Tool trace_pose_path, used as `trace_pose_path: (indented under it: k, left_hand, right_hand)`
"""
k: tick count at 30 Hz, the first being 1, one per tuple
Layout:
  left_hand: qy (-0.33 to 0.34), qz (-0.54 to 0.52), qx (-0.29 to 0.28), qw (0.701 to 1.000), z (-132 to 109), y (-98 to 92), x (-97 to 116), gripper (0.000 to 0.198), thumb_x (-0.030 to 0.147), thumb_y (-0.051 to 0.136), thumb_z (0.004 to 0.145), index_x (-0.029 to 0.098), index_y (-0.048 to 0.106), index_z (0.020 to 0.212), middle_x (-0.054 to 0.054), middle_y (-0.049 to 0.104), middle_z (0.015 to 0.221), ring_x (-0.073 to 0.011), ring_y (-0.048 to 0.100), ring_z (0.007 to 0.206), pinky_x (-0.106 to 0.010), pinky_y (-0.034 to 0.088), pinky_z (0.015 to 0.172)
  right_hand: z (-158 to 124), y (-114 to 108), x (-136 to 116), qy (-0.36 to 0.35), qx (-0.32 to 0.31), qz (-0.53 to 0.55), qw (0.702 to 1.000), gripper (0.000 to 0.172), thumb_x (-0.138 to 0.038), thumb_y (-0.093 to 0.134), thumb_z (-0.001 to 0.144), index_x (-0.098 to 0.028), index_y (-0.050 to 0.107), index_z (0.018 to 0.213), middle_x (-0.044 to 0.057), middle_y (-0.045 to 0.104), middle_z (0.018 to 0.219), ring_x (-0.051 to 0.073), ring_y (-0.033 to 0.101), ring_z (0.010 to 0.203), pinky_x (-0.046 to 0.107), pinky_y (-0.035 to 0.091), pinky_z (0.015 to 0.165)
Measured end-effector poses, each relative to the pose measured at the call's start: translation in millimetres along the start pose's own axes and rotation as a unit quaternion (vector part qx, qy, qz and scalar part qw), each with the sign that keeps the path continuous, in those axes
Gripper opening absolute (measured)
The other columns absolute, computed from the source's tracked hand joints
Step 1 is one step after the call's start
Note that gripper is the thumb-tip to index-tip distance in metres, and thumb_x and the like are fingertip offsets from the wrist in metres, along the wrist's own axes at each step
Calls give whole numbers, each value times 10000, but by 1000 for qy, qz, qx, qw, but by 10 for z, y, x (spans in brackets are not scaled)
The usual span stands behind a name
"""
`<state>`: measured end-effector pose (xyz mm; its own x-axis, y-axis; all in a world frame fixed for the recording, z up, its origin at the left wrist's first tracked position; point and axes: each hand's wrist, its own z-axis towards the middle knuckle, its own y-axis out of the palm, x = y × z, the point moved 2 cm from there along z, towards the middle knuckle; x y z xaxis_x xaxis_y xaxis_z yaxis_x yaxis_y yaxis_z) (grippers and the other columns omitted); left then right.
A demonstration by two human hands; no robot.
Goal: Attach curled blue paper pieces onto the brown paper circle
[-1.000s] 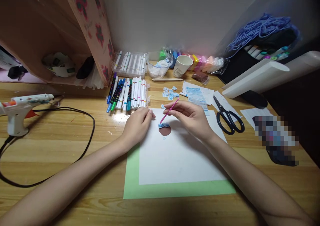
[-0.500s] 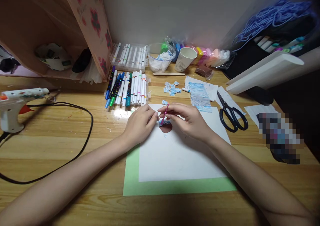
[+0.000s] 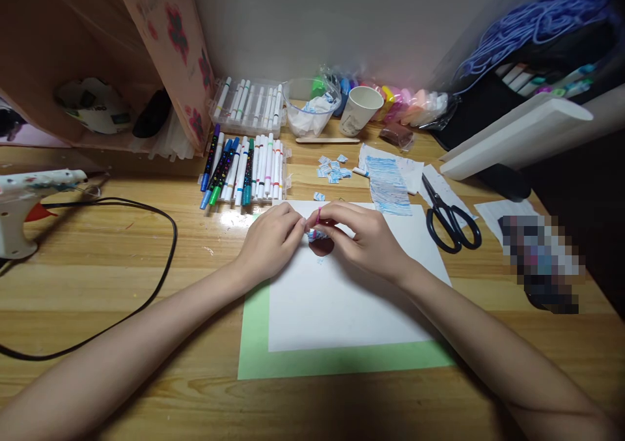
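Note:
A thin pink-purple stick [image 3: 319,215] is pinched between the thumb and fingers of my right hand [image 3: 368,239]. Its lower end meets blue-and-white paper bits [image 3: 316,235] on the upper part of a small brown rounded piece [image 3: 321,247]. My left hand [image 3: 272,240] is closed, with thumb and fingertips gripping the left edge of that piece; the exact grip is partly hidden. Under both hands lies a white sheet [image 3: 351,311] on a green sheet [image 3: 336,364]. One blue-striped paper scrap [image 3: 319,197] rests just beyond the fingers.
Behind are more paper scraps [image 3: 334,169], blue-coloured paper [image 3: 388,184], markers [image 3: 244,170], a clear bowl [image 3: 310,118], a paper cup [image 3: 360,110] and a wooden stick [image 3: 327,141]. Black-handled scissors [image 3: 452,223] lie right. A glue gun [image 3: 24,213] and its black cord [image 3: 173,245] occupy the left.
The pink-purple stick has tilted more upright, and my right fingers now cover more of it. My left hand stays nearly in place. The whole view has shifted slightly.

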<state>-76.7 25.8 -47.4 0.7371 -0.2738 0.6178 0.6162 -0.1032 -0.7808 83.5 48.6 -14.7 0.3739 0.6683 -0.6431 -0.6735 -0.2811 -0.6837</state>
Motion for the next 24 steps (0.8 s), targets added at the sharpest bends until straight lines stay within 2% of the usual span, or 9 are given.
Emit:
trace_pose_path:
  k: [12,24]
  left_hand:
    - [1,2,-5,1000,6,-4,5,292,272,371,930,175,570,739,-32,531,809,-173,511,789,-297,370,671]
    - [3,-24,-15,1000,-7,24,24,248,278,395,912,181,564,760,-30,527,807,-176,504,788,-312,388,695]
  right_hand:
    - [3,0,-28,30,37,-32,998,63,-179,559,864,-196,592,813,24,649,780,150,598,713,261,452,664]
    - [-17,0,-29,58,56,-47,996,100,-243,585,852,-203,556,765,6,612,711,144,562,650,254,421,617]
